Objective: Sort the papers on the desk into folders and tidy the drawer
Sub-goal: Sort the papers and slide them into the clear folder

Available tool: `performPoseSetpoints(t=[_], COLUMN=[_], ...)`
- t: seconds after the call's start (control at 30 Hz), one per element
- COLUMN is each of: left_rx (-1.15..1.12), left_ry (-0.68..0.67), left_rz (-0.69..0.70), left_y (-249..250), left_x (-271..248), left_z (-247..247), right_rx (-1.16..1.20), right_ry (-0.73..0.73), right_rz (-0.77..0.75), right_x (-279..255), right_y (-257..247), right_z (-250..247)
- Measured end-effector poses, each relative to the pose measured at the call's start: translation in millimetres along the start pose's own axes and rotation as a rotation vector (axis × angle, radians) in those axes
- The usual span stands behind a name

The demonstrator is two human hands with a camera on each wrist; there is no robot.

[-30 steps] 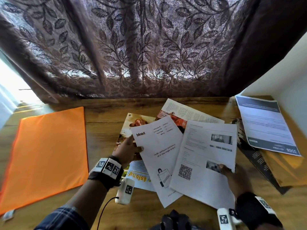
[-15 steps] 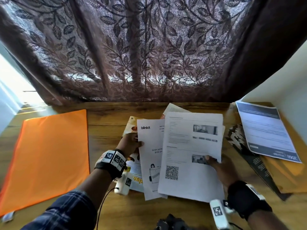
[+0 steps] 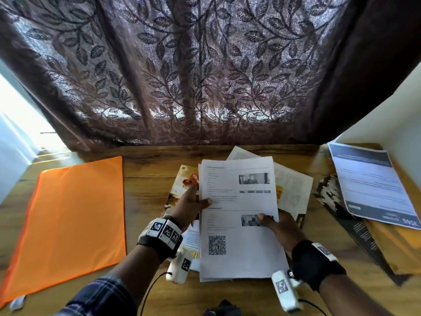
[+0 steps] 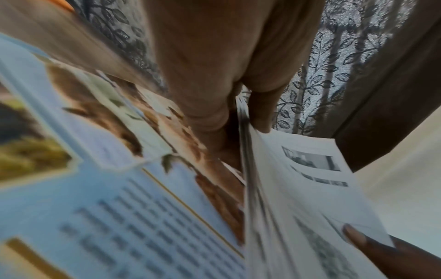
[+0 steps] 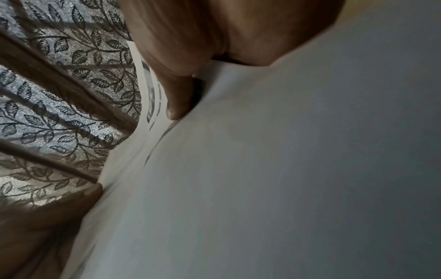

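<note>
A stack of white printed sheets [image 3: 239, 215] with a QR code on the top page is held over the middle of the wooden desk [image 3: 148, 174]. My left hand [image 3: 193, 201] pinches the stack's left edge, thumb on top, seen close in the left wrist view as sheets [image 4: 298, 188] edge-on. My right hand [image 3: 273, 222] pinches the right edge, thumb on the top sheet [image 5: 262, 169]. A colourful magazine [image 3: 182, 185] lies under the left hand. An orange folder [image 3: 75, 220] lies flat at the left.
More leaflets [image 3: 293, 188] fan out behind the stack. At the right, a printed sheet with a dark header [image 3: 371, 185] lies on a yellow folder [image 3: 396, 245] and a dark brochure [image 3: 355, 226]. A patterned brown curtain [image 3: 205, 76] hangs behind the desk.
The two separate sheets have been brought together: the right hand slid its QR-code sheet leftward over the left hand's sheet, and both hands now hold one squared stack.
</note>
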State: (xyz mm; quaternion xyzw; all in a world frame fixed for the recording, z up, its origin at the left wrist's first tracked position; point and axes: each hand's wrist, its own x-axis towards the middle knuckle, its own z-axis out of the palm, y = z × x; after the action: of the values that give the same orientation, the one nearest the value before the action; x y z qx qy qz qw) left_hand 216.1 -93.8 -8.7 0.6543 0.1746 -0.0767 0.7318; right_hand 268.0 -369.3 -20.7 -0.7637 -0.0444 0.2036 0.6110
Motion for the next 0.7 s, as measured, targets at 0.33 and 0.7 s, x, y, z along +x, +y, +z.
performPoseSetpoints(t=[0.33, 0.7], left_rx=[0.113, 0.08], left_ry=[-0.024, 0.129], left_rz=[0.395, 0.611], left_y=[35.6, 53.2], left_x=[-36.6, -40.8], left_z=[47.5, 97.7], right_rx=[0.371, 0.382], right_ry=[0.127, 0.159], right_rz=[-0.182, -0.268], right_x=[-28.9, -50.3], right_y=[-29.4, -62.4], right_z=[-23.5, -69.0])
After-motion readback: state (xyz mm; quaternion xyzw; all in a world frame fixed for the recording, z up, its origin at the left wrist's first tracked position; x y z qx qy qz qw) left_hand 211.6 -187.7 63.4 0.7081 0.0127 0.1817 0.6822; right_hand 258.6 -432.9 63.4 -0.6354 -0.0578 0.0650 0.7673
